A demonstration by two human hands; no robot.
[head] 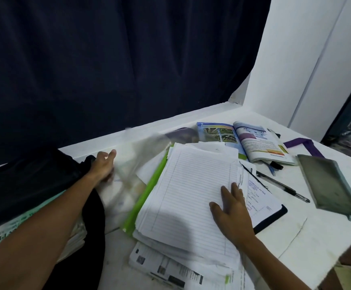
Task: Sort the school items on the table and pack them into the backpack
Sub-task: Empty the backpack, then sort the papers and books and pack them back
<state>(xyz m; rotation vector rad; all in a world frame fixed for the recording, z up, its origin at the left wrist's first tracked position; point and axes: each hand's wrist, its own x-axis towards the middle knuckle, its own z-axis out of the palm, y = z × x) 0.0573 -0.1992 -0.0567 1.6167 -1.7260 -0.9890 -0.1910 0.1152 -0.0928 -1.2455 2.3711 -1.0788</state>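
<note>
Flat and open, the right hand point(232, 212) presses the lined paper stack point(191, 197); the left hand point(103, 166) grips a blurred clear sheet point(132, 164).

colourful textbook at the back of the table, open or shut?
Open. The textbook lies flat with two facing pages showing, photos on the left page and text blocks on the right, its spine crease running between them.

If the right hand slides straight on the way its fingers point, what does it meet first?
The right hand lies flat on the stack of lined paper, fingers pointing away from the person. Going on, it would probably stay on paper, then reach the open textbook; depth is unclear.
</note>
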